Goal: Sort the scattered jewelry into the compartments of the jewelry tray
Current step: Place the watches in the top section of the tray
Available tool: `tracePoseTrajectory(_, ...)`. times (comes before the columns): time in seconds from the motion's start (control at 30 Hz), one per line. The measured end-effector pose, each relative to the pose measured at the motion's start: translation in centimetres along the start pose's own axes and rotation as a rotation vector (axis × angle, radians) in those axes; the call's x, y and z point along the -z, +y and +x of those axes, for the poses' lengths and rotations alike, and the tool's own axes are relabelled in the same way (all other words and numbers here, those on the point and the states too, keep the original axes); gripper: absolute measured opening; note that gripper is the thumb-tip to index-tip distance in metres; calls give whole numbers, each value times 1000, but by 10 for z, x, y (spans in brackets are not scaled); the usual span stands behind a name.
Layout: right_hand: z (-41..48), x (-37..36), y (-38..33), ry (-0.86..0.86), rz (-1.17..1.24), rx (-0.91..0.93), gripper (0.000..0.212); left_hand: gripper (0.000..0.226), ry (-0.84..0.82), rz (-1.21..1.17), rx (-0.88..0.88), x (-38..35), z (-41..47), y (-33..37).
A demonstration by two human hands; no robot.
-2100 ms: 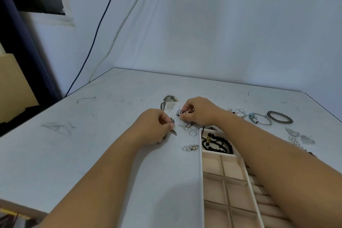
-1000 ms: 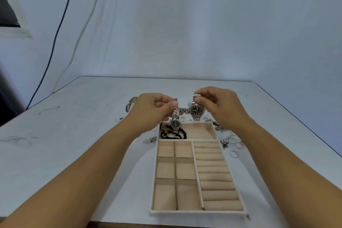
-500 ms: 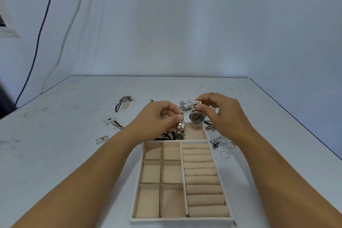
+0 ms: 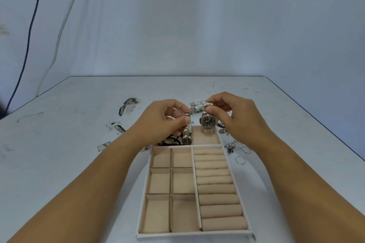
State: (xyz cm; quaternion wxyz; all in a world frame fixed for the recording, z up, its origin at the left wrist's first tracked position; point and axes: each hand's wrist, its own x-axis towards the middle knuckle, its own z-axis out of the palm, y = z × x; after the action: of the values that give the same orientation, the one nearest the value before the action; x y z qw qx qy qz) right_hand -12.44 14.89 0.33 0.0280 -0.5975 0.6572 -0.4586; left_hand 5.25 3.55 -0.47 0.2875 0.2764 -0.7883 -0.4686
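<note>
Hovering over the jewelry tray (image 4: 195, 235), we pinch a slim watch (image 4: 187, 136) with our left hand (image 4: 164, 120), a dark-faced watch (image 4: 207, 121) with our right hand (image 4: 237, 116).

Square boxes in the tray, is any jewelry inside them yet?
No, all six square compartments of the tray show only bare beige lining.

Your counter (image 4: 69, 163) is a scuffed white top, with the jewelry tray (image 4: 194, 235) sitting flat near your edge. Thin hoop rings (image 4: 240, 160) lie just right of the tray. There's a little clear packet (image 4: 104, 145) near its far-left corner, and patterned bits (image 4: 129, 102) farther back on the left.
</note>
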Motion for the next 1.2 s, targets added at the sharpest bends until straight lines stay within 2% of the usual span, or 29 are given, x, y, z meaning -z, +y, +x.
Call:
tracePoseTrajectory(0.17, -1, -1, -1, -15, 2, -6, 15, 11, -38, 80, 112, -2, 3, -2)
tracePoseTrajectory(0.37, -1, -4, -1, -23, -8, -1, 14, 12, -40, 208, 97, -3, 4, -5)
tracePoseTrajectory(0.57, -1, -5, -2, -26, 3, 7, 13, 11, -29, -23, 159, 10, 3, -1)
tracePoseTrajectory(0.83, 0, -15, -13, 31, 78, 80, 14, 14, -23, -38, 167, 45, -10, 4)
tracePoseTrajectory(1.03, -1, -24, -18, 31, 101, 106, 15, 12, -54, 135, 193, 44, -4, -13)
tracePoseTrajectory(1.2, 1, -27, -15, 26, 85, 96, 16, 9, -35, 338, 64, 38, -2, -19)
